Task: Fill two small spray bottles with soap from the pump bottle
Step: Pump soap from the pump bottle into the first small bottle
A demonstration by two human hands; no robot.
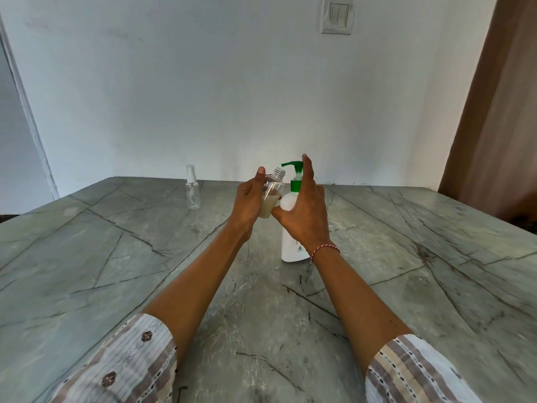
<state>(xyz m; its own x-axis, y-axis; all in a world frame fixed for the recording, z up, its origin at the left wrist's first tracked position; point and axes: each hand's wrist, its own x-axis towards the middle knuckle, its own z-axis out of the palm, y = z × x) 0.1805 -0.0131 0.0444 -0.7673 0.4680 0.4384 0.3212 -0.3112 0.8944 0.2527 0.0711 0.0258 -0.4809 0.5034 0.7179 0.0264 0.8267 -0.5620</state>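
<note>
My left hand (248,199) grips a small clear spray bottle (271,193) with its cap off, tilted so the threaded neck points at the green pump spout. Pale soap fills its lower part. The white pump bottle (292,237) with a green pump head (295,170) stands upright on the table just right of it. My right hand (305,210) is held in front of the pump bottle with fingers straight, the thumb touching the small bottle's base; whether the palm touches the pump I cannot tell. A second small clear spray bottle (192,189), capped, stands upright at the far left.
The grey veined stone table (116,257) spans the whole view and ends at a white wall. A brown curtain (499,112) hangs at the right. A light switch (337,16) sits high on the wall.
</note>
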